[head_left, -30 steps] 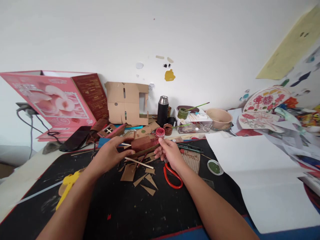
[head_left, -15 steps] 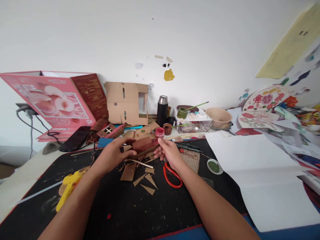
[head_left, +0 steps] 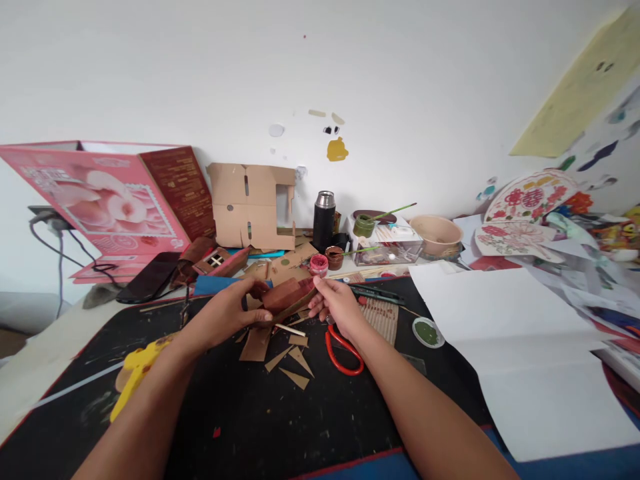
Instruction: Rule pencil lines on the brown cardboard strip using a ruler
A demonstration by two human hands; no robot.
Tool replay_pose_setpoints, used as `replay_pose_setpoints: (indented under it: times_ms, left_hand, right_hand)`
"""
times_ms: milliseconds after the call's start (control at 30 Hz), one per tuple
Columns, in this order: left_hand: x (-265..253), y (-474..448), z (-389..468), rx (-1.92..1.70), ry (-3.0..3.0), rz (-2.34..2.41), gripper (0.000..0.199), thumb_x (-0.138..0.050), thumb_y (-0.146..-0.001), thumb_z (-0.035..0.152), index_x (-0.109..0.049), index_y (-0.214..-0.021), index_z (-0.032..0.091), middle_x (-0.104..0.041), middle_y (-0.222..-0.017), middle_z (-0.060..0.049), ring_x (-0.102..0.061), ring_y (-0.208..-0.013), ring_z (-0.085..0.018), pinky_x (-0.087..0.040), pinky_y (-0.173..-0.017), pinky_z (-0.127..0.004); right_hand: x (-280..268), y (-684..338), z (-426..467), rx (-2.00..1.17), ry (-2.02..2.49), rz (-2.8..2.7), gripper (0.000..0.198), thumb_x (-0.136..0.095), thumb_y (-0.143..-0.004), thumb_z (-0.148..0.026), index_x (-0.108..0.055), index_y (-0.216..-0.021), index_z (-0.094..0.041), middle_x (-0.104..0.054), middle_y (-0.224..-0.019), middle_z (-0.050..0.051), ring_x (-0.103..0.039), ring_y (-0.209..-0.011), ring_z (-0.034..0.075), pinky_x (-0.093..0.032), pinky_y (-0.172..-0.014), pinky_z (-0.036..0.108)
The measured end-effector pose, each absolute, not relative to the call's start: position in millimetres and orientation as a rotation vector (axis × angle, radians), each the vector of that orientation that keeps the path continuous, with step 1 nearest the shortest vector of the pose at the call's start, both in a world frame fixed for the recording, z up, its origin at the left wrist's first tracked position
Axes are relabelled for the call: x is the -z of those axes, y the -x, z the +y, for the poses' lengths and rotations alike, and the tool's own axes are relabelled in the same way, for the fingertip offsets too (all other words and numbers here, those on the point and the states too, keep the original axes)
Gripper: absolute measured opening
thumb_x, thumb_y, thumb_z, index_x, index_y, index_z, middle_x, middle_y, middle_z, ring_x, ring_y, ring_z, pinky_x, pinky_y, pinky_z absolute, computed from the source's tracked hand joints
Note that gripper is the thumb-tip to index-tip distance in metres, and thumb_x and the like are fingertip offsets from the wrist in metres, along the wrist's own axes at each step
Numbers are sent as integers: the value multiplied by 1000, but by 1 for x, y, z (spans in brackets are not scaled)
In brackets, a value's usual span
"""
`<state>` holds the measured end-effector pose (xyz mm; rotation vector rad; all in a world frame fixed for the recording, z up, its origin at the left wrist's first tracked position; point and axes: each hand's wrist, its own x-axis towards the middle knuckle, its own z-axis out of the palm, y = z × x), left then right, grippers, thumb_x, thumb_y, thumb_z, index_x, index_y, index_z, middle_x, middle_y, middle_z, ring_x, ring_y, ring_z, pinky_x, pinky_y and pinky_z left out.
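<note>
In the head view, the left hand point(head_left: 233, 308) grips the reddish-brown piece point(head_left: 281, 296) by its left end, the right hand point(head_left: 337, 303) pinches its right; there it is, squarely between them, over cardboard scraps point(head_left: 255, 345).

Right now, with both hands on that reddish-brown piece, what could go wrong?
The open red paint jar stands close behind the reddish-brown piece; a bump from the piece or the right hand might tip it. A green stick juts sideways from the brown jar, so catching it could upset that jar. The red-handled tool lies near the right wrist and might get nudged.
</note>
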<state>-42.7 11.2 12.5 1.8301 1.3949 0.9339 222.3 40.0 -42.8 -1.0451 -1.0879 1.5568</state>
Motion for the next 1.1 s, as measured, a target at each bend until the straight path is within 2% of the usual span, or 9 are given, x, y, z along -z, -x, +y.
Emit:
replay_pose_setpoints:
  times_ms: [200, 267, 467, 567, 700, 833, 967, 1100]
  left_hand:
    - [-13, 51, 11, -891, -1811, 1345, 64, -103, -57, 48, -86, -116, 32, -86, -119, -4, -78, -113, -37, -62, -102, -40]
    - [-12, 54, 12, -903, -1812, 1337, 66, -104, -56, 49, -86, -117, 33, -86, -122, -4, -78, -116, -39, -62, -103, -40]
    - [-10, 62, 14, -938, -1847, 1349, 48, -85, -82, 67, -87, -116, 32, -85, -122, -5, -78, -116, -36, -62, -103, -38]
    - [-9, 63, 15, -889, -1874, 1372, 46, -81, -87, 68, -87, -113, 31, -85, -118, -6, -79, -110, -35, -62, -97, -36]
    - [-9, 62, 14, -810, -1898, 1395, 46, -83, -84, 68, -88, -110, 31, -86, -113, -6, -79, -107, -36, -62, -94, -37]
    - [-10, 59, 11, -727, -1914, 1377, 48, -82, -81, 68, -88, -113, 32, -86, -117, -6, -79, -110, -38, -62, -96, -39]
    - [-15, 59, 8, -652, -1927, 1346, 54, -82, -83, 68, -86, -122, 31, -85, -127, -6, -78, -119, -38, -60, -106, -42]
    - [-18, 59, 8, -658, -1921, 1365, 67, -88, -75, 67, -83, -130, 28, -83, -134, -7, -76, -124, -39, -57, -113, -45]
  right_hand:
    - [41, -221, 38, -1578, 1042, -1101, 56, -83, -87, -73, -63, -82, -21, -74, -62, 2, -74, -49, 17, -40, -38, 18]
    - [40, -221, 38, -1582, 1040, -1102, 55, -83, -88, -73, -64, -83, -21, -75, -63, 2, -74, -49, 17, -40, -38, 18]
    - [40, -221, 39, -1590, 1035, -1100, 54, -81, -90, -71, -64, -84, -21, -77, -66, 3, -74, -50, 16, -40, -39, 18]
    - [40, -222, 39, -1592, 1038, -1098, 53, -81, -90, -71, -64, -84, -21, -77, -65, 3, -74, -49, 16, -40, -38, 18]
    - [40, -222, 38, -1587, 1042, -1095, 54, -82, -89, -71, -63, -83, -21, -75, -63, 2, -74, -50, 16, -39, -38, 18]
    - [39, -222, 37, -1586, 1041, -1098, 57, -85, -84, -74, -63, -80, -21, -73, -61, 1, -73, -48, 16, -39, -38, 18]
    - [39, -222, 37, -1586, 1037, -1096, 60, -85, -81, -77, -63, -80, -21, -71, -59, 0, -73, -48, 16, -39, -38, 18]
    - [38, -222, 37, -1596, 1032, -1092, 62, -86, -79, -78, -63, -82, -20, -74, -61, 1, -74, -49, 17, -39, -37, 17]
